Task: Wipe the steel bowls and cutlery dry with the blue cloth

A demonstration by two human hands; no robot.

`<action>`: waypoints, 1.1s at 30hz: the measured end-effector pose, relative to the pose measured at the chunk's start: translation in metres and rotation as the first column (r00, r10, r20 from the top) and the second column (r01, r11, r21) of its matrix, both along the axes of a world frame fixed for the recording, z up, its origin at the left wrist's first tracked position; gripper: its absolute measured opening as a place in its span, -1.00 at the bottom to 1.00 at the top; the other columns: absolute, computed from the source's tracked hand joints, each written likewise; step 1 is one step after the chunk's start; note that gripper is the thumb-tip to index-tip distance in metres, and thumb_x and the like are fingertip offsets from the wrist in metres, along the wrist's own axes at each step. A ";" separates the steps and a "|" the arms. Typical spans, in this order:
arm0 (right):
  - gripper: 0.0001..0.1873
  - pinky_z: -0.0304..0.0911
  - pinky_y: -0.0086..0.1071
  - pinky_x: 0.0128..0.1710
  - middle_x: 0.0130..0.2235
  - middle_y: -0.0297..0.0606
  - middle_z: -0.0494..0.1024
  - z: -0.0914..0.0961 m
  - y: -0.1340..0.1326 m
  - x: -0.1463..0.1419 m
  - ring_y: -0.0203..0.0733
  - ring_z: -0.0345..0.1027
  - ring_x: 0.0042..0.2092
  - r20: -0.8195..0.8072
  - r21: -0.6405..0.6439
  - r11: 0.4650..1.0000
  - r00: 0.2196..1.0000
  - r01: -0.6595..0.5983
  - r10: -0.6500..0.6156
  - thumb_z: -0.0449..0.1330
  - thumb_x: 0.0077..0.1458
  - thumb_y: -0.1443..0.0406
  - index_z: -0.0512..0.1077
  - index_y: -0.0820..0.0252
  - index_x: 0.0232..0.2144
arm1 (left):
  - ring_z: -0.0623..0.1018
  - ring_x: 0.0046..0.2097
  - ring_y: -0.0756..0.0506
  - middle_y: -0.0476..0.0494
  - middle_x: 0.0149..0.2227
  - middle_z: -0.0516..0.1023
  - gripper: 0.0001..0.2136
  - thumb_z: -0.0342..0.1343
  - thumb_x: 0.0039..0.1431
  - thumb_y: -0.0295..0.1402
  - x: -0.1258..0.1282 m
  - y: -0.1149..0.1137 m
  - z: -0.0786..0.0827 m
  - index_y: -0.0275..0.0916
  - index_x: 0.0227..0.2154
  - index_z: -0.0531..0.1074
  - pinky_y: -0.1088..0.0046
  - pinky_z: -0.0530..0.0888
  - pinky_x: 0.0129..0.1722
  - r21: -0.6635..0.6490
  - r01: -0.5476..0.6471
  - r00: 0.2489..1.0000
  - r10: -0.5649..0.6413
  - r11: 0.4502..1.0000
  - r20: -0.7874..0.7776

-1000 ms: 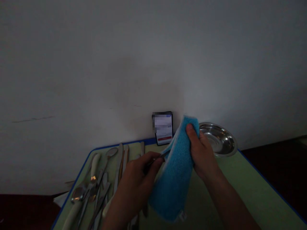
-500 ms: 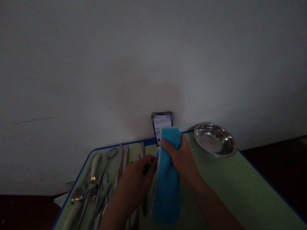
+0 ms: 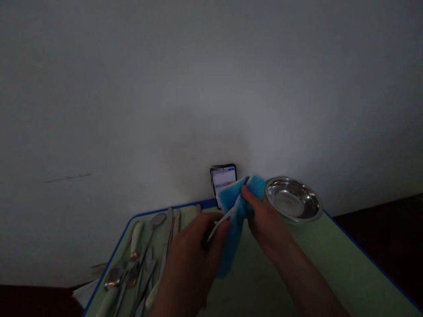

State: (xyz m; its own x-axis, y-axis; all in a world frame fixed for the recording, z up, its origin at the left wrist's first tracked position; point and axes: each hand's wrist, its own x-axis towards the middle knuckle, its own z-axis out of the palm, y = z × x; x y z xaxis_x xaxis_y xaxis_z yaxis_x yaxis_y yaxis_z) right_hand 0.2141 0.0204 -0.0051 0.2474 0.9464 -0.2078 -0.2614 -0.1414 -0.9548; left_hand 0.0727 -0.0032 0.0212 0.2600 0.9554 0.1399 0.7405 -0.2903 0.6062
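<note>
My left hand [image 3: 194, 251] is closed around the handle of a thin metal utensil [image 3: 222, 222] whose other end runs into a blue cloth [image 3: 231, 224]. My right hand [image 3: 264, 220] pinches the top of that cloth around the utensil, thumb on the front. Both hands are held above a green table [image 3: 330, 268], just left of a steel bowl [image 3: 293, 204].
Several spoons, knives and other cutlery [image 3: 142, 264] lie in a row on the table's left side. A phone [image 3: 224, 180] with a lit screen leans against the white wall behind the cloth. The table has a blue rim [image 3: 363, 255]; dark floor lies on both sides.
My right hand has bunched the cloth and slid it up along the utensil toward the phone. The view has tipped slightly, so table items sit lower in the frame.
</note>
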 end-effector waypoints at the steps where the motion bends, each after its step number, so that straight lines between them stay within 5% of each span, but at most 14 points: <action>1: -0.61 0.24 -0.35 -0.28 -0.36 -0.30 0.52 0.002 -0.002 0.001 -0.19 0.37 -0.29 -0.004 0.027 1.000 1.000 -0.011 0.011 0.15 -0.07 -0.01 0.42 0.16 -0.34 | 0.47 -0.45 -0.04 -0.04 -0.47 0.51 -0.75 -0.08 0.17 -0.17 -0.003 -0.001 0.002 -0.20 -0.36 0.41 0.47 0.34 -0.45 -0.048 0.005 1.000 -0.005 0.999 -0.007; 7: -0.63 0.17 -0.40 -0.47 -0.55 -0.36 0.42 0.010 -0.008 0.013 -0.29 0.25 -0.51 0.188 0.122 0.969 0.964 -0.214 0.189 0.16 -0.07 0.00 0.40 0.21 -0.55 | 0.44 -0.49 -0.02 0.00 -0.52 0.48 -0.76 -0.11 0.20 -0.23 -0.017 -0.005 0.009 -0.20 -0.46 0.36 0.50 0.30 -0.48 -0.127 0.134 0.991 -0.136 0.983 -0.013; 14: -0.64 0.28 -0.38 -0.39 -0.35 -0.31 0.55 0.020 -0.010 0.023 -0.24 0.39 -0.39 0.082 0.219 0.946 0.971 -0.238 0.226 0.25 -0.12 0.11 0.44 0.15 -0.26 | 0.45 -0.41 -0.04 -0.02 -0.47 0.48 -0.74 -0.13 0.20 -0.21 -0.020 -0.007 0.021 -0.22 -0.41 0.38 0.49 0.32 -0.41 -0.121 0.117 0.993 -0.112 0.986 0.045; 22: -0.67 0.30 -0.37 -0.45 -0.39 -0.28 0.58 0.017 -0.006 0.023 -0.20 0.43 -0.43 0.226 0.173 0.968 0.964 -0.183 0.141 0.27 -0.17 0.08 0.46 0.14 -0.37 | 0.42 -0.46 -0.03 0.00 -0.52 0.45 -0.71 -0.16 0.20 -0.18 -0.023 -0.004 0.021 -0.20 -0.44 0.38 0.50 0.29 -0.47 -0.132 0.105 0.993 -0.111 0.986 -0.041; 25: -0.68 0.23 -0.42 -0.54 -0.47 -0.32 0.53 0.016 -0.005 0.026 -0.24 0.37 -0.48 0.393 0.154 0.965 0.909 -0.212 0.137 0.25 -0.16 0.04 0.42 0.16 -0.43 | 0.41 -0.50 -0.02 0.02 -0.55 0.43 -0.70 -0.19 0.20 -0.17 -0.025 -0.006 0.021 -0.18 -0.45 0.37 0.49 0.27 -0.48 -0.171 0.114 0.987 -0.132 0.979 -0.096; 30: -0.68 0.18 -0.38 -0.45 -0.47 -0.32 0.48 0.010 -0.004 0.026 -0.24 0.33 -0.43 0.689 0.125 0.904 0.692 -0.408 0.217 0.08 0.04 0.04 0.40 0.17 -0.47 | 0.44 -0.47 -0.04 -0.01 -0.54 0.42 -0.68 -0.21 0.20 -0.16 -0.028 -0.006 0.018 -0.20 -0.50 0.32 0.46 0.27 -0.46 -0.281 0.113 0.974 -0.162 0.953 -0.161; 33: -0.65 0.21 -0.27 -0.27 -0.38 -0.27 0.49 0.007 -0.005 0.024 -0.18 0.37 -0.32 0.692 0.139 0.910 0.695 -0.391 0.193 -0.06 0.15 0.08 0.38 0.16 -0.41 | 0.44 -0.45 -0.04 -0.02 -0.52 0.44 -0.69 -0.23 0.22 -0.20 -0.027 -0.003 0.013 -0.20 -0.49 0.32 0.44 0.28 -0.43 -0.265 0.106 0.978 -0.149 0.958 -0.147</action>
